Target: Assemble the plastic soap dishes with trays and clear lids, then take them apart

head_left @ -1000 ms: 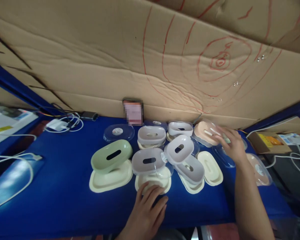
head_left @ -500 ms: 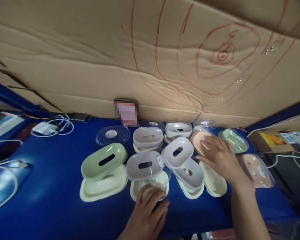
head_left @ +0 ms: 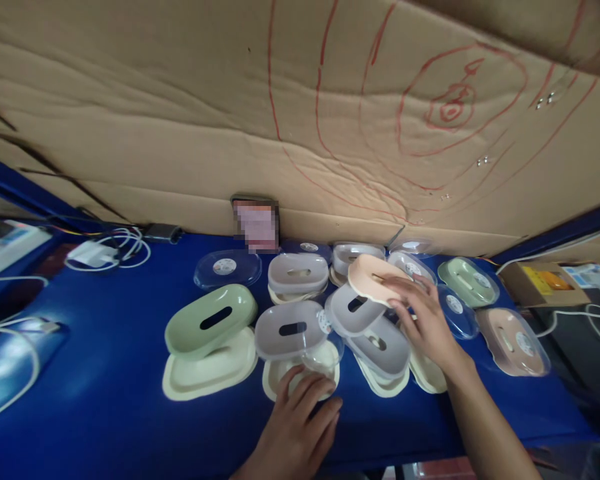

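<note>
I see a green soap dish [head_left: 211, 320] at 9 o'clock on the blue table [head_left: 105, 400]. My left hand [head_left: 295, 427] lies flat on a cream tray [head_left: 300, 370] at 6 o'clock. My right hand [head_left: 425, 320], at 3 o'clock, holds a peach lid [head_left: 373, 279] over the grey dishes [head_left: 353, 308].

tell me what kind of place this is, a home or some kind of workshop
Probably a small packing or assembly workbench, not a home. Many like plastic soap-dish parts lie spread on a blue bench, a cardboard sheet serves as backing, and charger cables trail along the back edge.
</note>
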The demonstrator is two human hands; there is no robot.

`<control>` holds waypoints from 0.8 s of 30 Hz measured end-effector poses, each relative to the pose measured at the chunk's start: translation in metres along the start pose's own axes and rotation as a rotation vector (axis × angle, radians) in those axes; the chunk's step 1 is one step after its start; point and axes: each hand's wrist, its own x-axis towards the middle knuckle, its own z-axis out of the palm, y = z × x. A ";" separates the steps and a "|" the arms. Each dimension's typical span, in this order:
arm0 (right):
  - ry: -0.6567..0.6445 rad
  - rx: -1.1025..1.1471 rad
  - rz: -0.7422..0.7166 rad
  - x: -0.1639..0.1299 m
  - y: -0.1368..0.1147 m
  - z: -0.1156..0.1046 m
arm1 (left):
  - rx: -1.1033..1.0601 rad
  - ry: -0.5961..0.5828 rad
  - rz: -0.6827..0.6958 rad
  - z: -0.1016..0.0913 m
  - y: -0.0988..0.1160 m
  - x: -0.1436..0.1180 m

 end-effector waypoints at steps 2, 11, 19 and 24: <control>-0.041 0.029 -0.017 0.002 -0.005 0.007 | 0.006 -0.012 -0.001 0.000 0.000 0.000; 0.085 0.019 0.126 0.010 -0.002 0.019 | 0.043 -0.028 0.014 -0.005 0.003 0.006; 0.095 -0.028 0.148 0.003 0.042 0.015 | 0.062 -0.011 0.033 -0.007 0.004 0.006; -0.003 -0.101 0.304 -0.027 0.100 0.006 | 0.076 -0.027 0.073 -0.008 0.004 0.003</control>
